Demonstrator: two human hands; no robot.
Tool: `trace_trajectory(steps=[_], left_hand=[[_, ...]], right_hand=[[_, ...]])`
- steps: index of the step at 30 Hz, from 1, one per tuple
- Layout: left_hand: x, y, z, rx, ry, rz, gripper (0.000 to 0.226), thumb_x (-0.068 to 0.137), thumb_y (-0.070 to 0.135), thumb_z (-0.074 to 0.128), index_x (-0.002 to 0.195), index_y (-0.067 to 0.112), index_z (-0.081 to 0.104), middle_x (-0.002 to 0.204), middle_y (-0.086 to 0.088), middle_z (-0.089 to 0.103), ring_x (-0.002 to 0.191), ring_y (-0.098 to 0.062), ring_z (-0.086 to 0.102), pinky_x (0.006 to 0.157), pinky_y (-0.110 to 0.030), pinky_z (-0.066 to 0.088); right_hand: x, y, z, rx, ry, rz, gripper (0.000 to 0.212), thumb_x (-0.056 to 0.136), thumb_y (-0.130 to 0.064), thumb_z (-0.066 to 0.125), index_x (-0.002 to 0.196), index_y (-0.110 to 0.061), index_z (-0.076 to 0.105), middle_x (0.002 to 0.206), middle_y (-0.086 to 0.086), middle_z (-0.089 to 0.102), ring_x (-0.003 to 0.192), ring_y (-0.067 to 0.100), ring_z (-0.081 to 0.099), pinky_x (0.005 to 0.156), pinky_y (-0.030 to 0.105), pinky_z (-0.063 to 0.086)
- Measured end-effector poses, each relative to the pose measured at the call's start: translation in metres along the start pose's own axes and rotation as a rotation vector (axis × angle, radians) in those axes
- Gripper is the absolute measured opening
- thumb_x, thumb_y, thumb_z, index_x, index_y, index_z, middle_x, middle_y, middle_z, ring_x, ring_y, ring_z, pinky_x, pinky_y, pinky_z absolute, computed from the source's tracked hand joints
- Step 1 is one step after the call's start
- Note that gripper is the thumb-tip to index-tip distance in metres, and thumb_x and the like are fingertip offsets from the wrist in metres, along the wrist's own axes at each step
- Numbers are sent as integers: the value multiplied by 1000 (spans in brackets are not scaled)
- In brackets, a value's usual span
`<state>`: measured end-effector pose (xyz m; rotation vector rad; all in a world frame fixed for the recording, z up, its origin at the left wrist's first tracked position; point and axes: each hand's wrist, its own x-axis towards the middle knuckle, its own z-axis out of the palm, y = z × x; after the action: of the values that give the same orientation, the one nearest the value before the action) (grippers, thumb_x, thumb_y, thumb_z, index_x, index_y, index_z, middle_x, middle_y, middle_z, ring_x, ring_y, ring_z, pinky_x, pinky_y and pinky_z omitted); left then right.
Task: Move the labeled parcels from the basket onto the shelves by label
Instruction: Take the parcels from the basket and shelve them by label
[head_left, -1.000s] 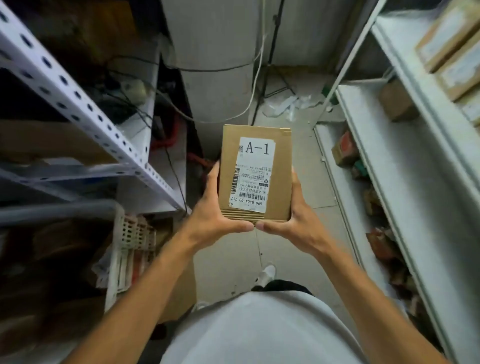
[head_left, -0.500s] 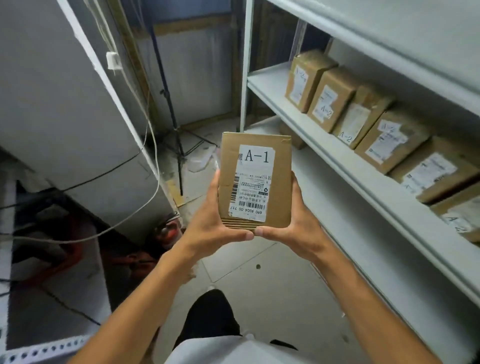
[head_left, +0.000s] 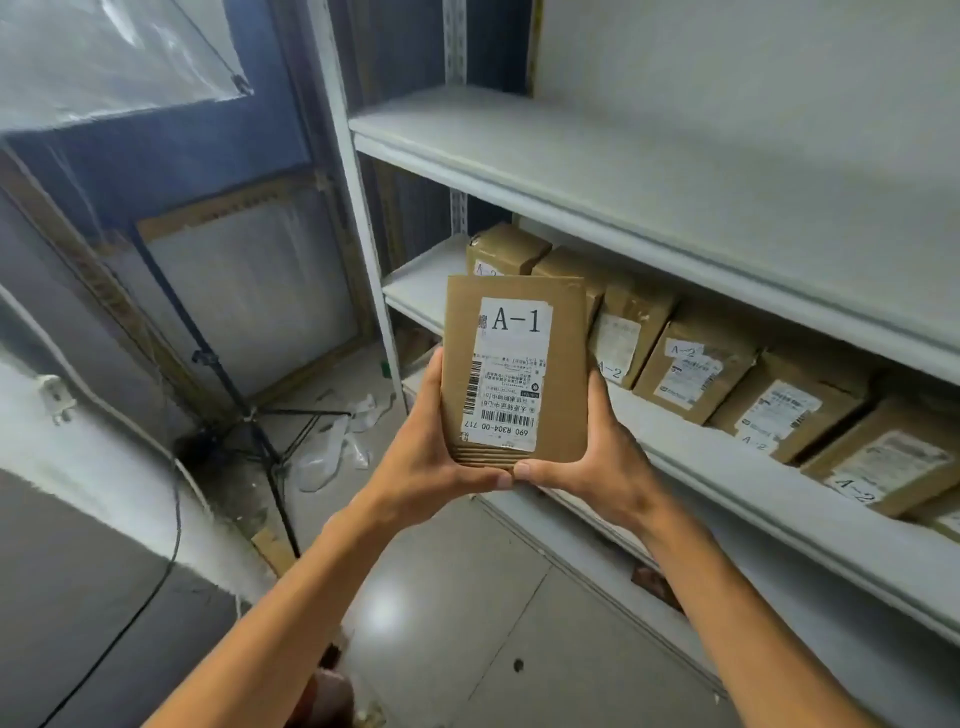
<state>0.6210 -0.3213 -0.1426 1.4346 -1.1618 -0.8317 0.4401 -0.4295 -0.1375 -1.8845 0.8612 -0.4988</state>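
Note:
A brown cardboard parcel (head_left: 563, 374) with a white label reading A-1 is held upright in front of me. My left hand (head_left: 436, 457) grips its lower left side and my right hand (head_left: 597, 457) grips its lower right side, thumbs meeting under its bottom edge. Behind it, a white shelving unit rises on the right. Its upper shelf (head_left: 649, 171) is bare. The shelf below (head_left: 727, 483) carries a row of brown parcels (head_left: 696, 364) labelled A-2. The basket is out of view.
A black tripod stand (head_left: 249, 395) rises from the floor at the left, with crumpled plastic (head_left: 332, 441) beside its feet. A cable (head_left: 171, 525) runs down the grey wall at the left. The tiled floor (head_left: 467, 623) lies below my arms.
My view has swung up and right from the floor and the left rack to the white shelves. The parcel stays gripped in both hands in the same way.

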Motion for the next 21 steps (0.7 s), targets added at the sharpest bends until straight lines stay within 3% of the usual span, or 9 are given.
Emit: trace_trajectory(steps=[1, 4, 8, 14, 18, 21], left_hand=[[15, 10, -2, 14, -13, 23, 122, 61, -6, 88, 148, 39, 15, 135, 14, 55, 127, -12, 56, 91, -34, 57], [60, 44, 1, 25, -69, 101, 125, 60, -2, 89, 152, 31, 12, 137, 8, 53, 127, -11, 55, 95, -34, 56], [113, 91, 26, 71, -131, 235, 131, 56, 6, 94, 154, 27, 9, 138, 7, 51, 130, -12, 52, 98, -41, 54], [165, 146, 119, 98, -201, 427, 130, 57, 10, 93, 154, 27, 7, 143, 3, 46, 134, -18, 49, 94, -51, 55], [180, 170, 223, 120, -204, 512, 128, 54, 5, 93, 151, 34, 14, 127, 26, 53, 121, 0, 55, 88, -28, 58], [187, 180, 305, 119, -223, 567, 125, 52, 9, 95, 144, 41, 16, 127, 22, 53, 117, 6, 55, 85, -14, 53]], right_hand=[[8, -8, -11, -9, 32, -16, 131, 66, -35, 92, 155, -41, -3, 131, -25, 47, 114, -2, 51, 82, 6, 45], [27, -30, -48, -39, 125, -60, 128, 64, -38, 93, 156, -37, 3, 134, -16, 53, 118, 5, 55, 92, 16, 48], [36, -48, -109, -20, 259, -121, 139, 52, -50, 92, 155, -44, -1, 143, -12, 53, 127, 8, 55, 107, 40, 48], [8, -44, -219, -137, 411, -191, 137, 62, -40, 92, 155, -40, -8, 147, -7, 49, 127, 13, 55, 105, 41, 50], [-34, -6, -303, -203, 495, -187, 138, 65, -38, 91, 155, -38, -14, 151, -7, 44, 131, 11, 49, 109, 34, 45], [-69, 30, -361, -219, 554, -148, 140, 63, -39, 90, 155, -38, -15, 151, -8, 43, 134, 10, 46, 112, 35, 42]])
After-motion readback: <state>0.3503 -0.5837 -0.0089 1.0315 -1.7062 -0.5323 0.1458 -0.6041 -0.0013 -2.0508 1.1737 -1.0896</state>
